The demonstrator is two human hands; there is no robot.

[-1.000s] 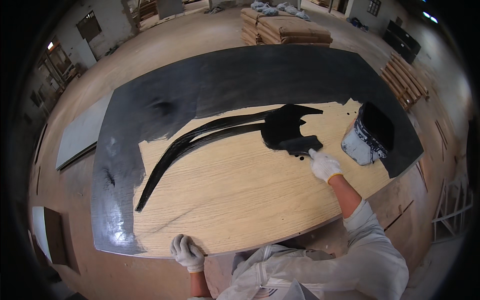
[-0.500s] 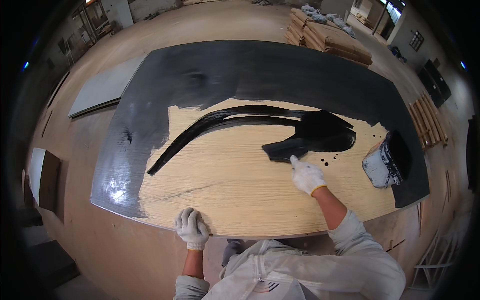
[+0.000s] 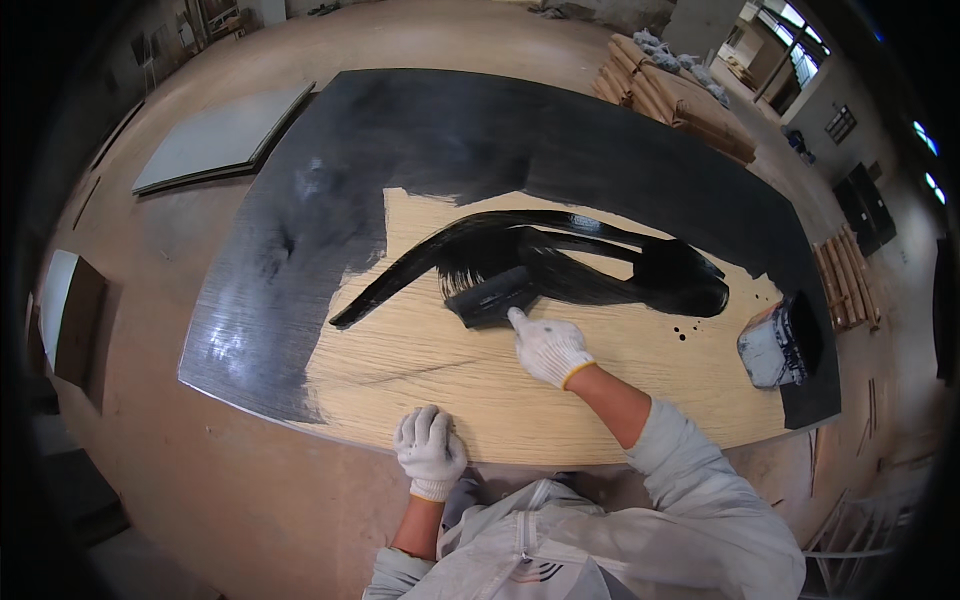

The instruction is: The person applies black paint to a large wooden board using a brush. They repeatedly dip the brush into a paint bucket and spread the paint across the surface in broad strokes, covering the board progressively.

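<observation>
Right hand (image 3: pixel 548 346), gloved, grips wide brush (image 3: pixel 492 297) pressed on wood panel (image 3: pixel 420 350) mid-stroke in black paint. Left hand (image 3: pixel 430 447) rests spread on panel's near edge. Paint can (image 3: pixel 778 343) at right.

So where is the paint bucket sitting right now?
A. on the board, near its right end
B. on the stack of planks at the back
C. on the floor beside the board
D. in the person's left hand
A: the paint bucket stands on the board near its right end, apart from the right hand holding the brush.
</observation>
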